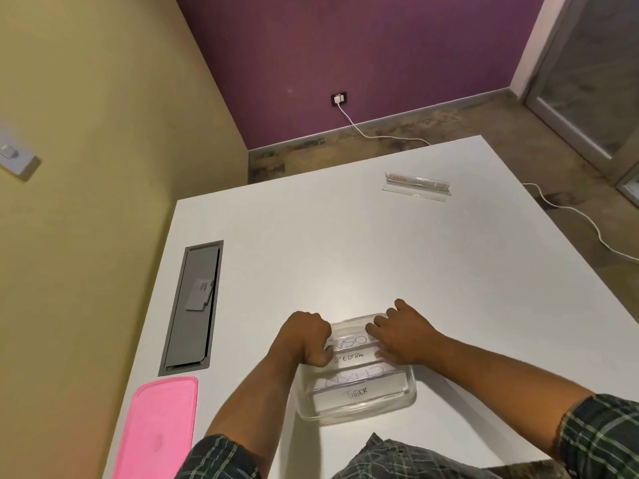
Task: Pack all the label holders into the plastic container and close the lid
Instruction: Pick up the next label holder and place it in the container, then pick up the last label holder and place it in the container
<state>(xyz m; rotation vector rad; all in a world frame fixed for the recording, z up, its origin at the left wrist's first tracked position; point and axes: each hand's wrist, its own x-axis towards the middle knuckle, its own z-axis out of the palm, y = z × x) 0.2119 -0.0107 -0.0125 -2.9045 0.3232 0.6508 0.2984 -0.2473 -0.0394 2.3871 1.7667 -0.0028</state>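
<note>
Both my hands are down in the clear plastic container (pixel 356 406) near my edge of the white desk (pixel 345 243). My left hand (pixel 306 337) and right hand (pixel 403 335) are set apart, each with fingers curled onto one end of the label holder (pixel 351 340) at the far side of the box. More holders reading ZEBRA (pixel 349 358) and TIGER (pixel 356 392) lie inside. One last holder (pixel 416 186) sits well away at the desk's far end, and the pink lid (pixel 160 426) lies off to my left.
</note>
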